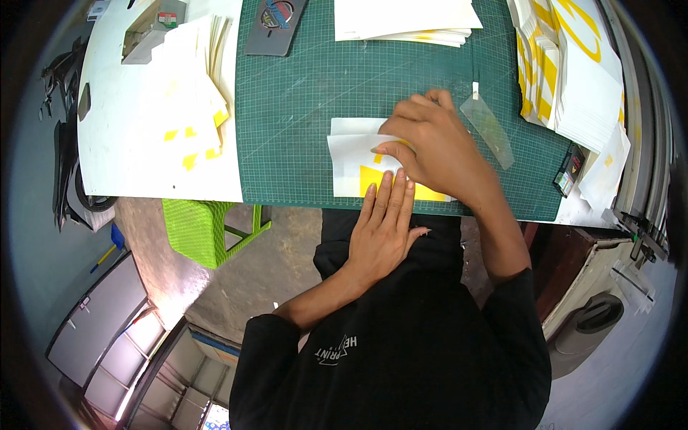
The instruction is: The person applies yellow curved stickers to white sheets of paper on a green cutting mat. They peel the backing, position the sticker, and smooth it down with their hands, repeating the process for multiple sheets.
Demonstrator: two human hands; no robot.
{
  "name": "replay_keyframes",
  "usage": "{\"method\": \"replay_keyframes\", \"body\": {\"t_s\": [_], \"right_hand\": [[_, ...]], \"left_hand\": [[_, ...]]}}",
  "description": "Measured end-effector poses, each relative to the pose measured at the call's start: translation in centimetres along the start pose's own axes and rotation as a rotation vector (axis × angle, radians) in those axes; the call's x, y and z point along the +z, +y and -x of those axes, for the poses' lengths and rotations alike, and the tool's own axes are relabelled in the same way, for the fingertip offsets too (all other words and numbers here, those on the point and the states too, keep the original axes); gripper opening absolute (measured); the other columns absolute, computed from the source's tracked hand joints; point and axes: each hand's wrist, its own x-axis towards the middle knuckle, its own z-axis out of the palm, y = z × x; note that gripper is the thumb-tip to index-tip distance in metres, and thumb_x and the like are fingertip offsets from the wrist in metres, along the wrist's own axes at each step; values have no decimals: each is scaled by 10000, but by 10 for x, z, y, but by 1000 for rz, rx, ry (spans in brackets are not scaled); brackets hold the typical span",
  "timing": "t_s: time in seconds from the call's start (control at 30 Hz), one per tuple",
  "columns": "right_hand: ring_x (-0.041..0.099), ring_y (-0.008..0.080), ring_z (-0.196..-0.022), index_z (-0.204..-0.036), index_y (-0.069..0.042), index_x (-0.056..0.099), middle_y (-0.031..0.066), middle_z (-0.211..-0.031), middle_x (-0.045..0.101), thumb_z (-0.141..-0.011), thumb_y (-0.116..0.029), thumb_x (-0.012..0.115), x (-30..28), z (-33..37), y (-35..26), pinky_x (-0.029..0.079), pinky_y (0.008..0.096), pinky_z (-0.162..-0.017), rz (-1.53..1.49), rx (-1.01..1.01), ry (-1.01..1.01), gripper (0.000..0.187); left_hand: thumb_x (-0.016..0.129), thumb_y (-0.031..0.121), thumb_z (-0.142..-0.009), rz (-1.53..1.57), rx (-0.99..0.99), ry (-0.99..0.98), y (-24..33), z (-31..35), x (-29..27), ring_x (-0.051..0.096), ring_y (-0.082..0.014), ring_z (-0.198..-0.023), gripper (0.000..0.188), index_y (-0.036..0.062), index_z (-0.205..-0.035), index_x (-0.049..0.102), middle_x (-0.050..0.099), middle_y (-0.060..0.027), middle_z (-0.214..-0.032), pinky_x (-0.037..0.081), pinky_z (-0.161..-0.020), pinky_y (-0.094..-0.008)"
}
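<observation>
A white and yellow printed paper (345, 168) lies folded over at the front edge of the green cutting mat (301, 107). My left hand (382, 233) presses flat on its yellow part, fingers stretched out. Over the paper's upper right side, my right hand (436, 143) is closed, with its thumb and curled fingers at the raised flap; the hand hides part of the fold. A clear plastic strip (489, 132) with a white end lies on the mat just right of that hand.
White sheets (401, 20) are stacked at the mat's far edge, beside a dark phone-like slab (276, 25). Yellow-and-white paper piles stand left (183, 100) and right (584, 79). A small black box (570, 170) lies near the right corner. Below the table is a green stool (193, 229).
</observation>
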Motion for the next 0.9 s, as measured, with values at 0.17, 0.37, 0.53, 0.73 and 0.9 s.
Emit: {"method": "replay_keyframes", "body": {"t_s": [0.17, 0.37, 0.53, 0.73, 0.9], "right_hand": [[658, 284, -942, -921, -44, 759, 106, -896, 709, -887, -206, 795, 12, -6, 13, 414, 461, -971, 160, 74, 10, 170], [641, 274, -916, -909, -44, 741, 94, -880, 698, -892, -216, 795, 24, 0, 25, 410, 468, -925, 142, 38, 142, 181], [609, 261, -919, -901, -56, 731, 71, -882, 672, -873, -285, 816, 24, 4, 28, 396, 478, -912, 233, -7, 215, 246], [600, 253, -922, -905, -68, 729, 70, -896, 669, -848, -370, 830, 24, 6, 32, 383, 490, -916, 281, -6, 237, 324], [603, 245, -923, -924, -65, 735, 78, -897, 672, -833, -438, 837, 24, 7, 39, 374, 504, -929, 292, 1, 247, 397]], "left_hand": [[752, 479, -922, -1, 5, 8, 1, -1, 0, 325, -468, -1559, 901, -102, -1539, 444, 389, -321, -1633, 280, -1251, -589], [733, 439, -949, 32, 0, -3, 1, -1, -1, 307, -462, -1569, 866, -85, -1561, 417, 346, -310, -1661, 274, -1260, -576], [700, 163, -981, 104, 48, 140, -12, -4, -13, 513, -404, -1451, 591, -51, -1502, 519, 542, -259, -1536, 445, -1168, -499], [685, -11, -892, 114, 92, 186, -32, -7, -16, 612, -378, -1364, 534, 15, -1423, 627, 647, -195, -1447, 521, -1093, -468], [697, 104, -934, -24, 110, 93, -42, -27, -41, 453, -402, -1502, 568, 3, -1477, 563, 519, -202, -1583, 316, -1228, -610]]}}
